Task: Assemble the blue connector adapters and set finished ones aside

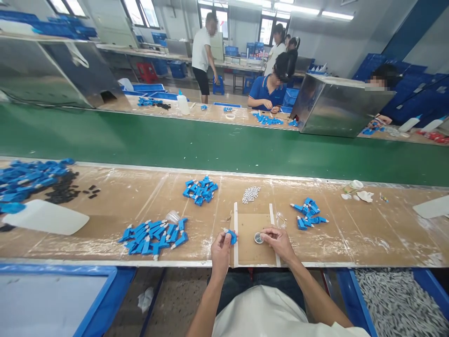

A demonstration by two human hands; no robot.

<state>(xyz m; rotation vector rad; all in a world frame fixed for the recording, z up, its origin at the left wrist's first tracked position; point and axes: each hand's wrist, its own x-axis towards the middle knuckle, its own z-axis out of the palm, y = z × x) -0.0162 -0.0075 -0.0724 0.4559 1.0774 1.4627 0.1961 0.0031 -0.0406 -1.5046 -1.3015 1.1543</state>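
My left hand (221, 250) is closed on a small blue part (231, 236) with a whitish tip, over the left tape strip of a brown board (250, 255). My right hand (278, 241) has its fingertips at a small round dish (258, 238) on that board; whether they pinch anything is too small to tell. Behind the board lies a pile of small grey-white pieces (250, 194). Blue parts form piles to the left (152, 238), at the back left (200, 190) and to the right (308, 214).
A white bottle (47, 216) lies at the left by black pieces (63, 189) and more blue parts. A green belt (210, 147) runs behind the table. Blue bins (115, 290) flank my legs. Across the belt, a person in blue (268, 89) works seated.
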